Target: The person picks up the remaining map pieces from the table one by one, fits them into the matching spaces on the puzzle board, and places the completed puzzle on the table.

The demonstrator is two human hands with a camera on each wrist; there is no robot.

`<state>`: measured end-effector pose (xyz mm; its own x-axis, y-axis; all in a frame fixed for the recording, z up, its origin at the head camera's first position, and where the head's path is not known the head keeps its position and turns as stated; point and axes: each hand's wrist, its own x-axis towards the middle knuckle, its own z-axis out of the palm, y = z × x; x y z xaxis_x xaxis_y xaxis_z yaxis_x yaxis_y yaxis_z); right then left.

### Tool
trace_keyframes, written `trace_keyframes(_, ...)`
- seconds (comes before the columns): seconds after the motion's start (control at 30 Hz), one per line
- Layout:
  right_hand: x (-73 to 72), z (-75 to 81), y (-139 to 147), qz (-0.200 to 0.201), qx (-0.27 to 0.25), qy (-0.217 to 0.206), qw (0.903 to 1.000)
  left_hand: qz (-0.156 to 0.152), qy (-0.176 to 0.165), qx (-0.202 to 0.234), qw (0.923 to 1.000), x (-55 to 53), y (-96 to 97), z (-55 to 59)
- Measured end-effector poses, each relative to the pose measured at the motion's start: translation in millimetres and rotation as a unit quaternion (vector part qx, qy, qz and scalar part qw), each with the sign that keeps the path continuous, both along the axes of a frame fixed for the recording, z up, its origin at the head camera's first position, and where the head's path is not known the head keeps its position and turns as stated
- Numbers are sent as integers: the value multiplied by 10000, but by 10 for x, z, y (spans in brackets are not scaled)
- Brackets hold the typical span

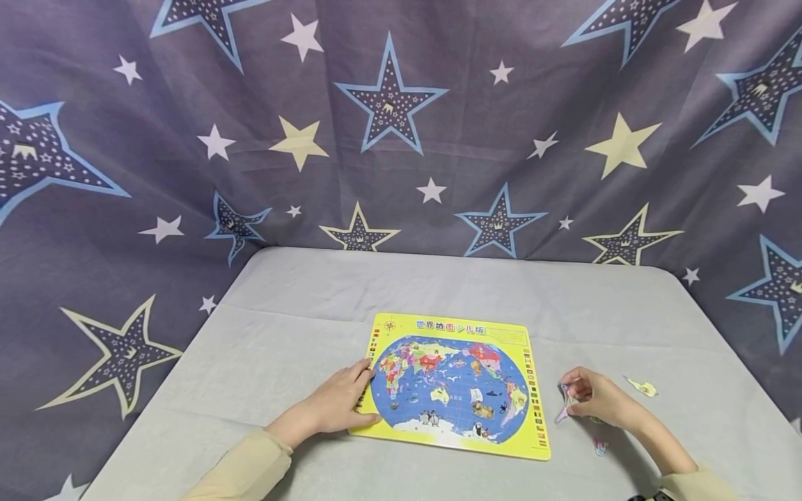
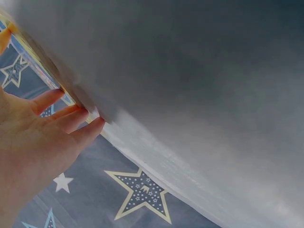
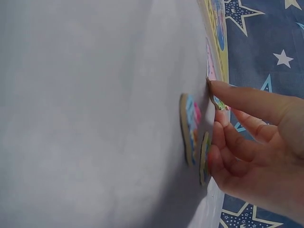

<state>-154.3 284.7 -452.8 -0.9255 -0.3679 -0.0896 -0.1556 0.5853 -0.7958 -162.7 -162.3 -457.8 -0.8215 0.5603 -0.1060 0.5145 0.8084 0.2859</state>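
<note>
A yellow-bordered world map puzzle board (image 1: pixel 464 445) lies flat on the table. My left hand (image 1: pixel 341 396) rests along its left side, thumb at the near corner and the other fingers at the edge. In the left wrist view, the left hand's (image 2: pixel 42 128) fingers are extended against that edge. Right of the board, my right hand (image 1: pixel 604 400) pinches a pinkish puzzle piece (image 1: pixel 562 412) between thumb and fingers, low over the cloth. The right wrist view shows a multicoloured piece (image 3: pixel 191 128) and a greenish-edged piece (image 3: pixel 205 159) beside the curled fingers.
A yellowish puzzle piece (image 1: pixel 642 387) lies beyond the right hand, and a small pink-and-blue piece (image 1: pixel 599 445) lies nearer. Pale grey cloth (image 1: pixel 301 292) covers the table. Behind and at the sides hangs a dark curtain (image 1: pixel 438 174) with stars.
</note>
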Motion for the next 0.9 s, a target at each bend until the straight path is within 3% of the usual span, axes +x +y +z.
trace_keyframes(0.9,-5,-19,-3,-44,-275,-83,9996,10,3,-4,10000,2,1,-1)
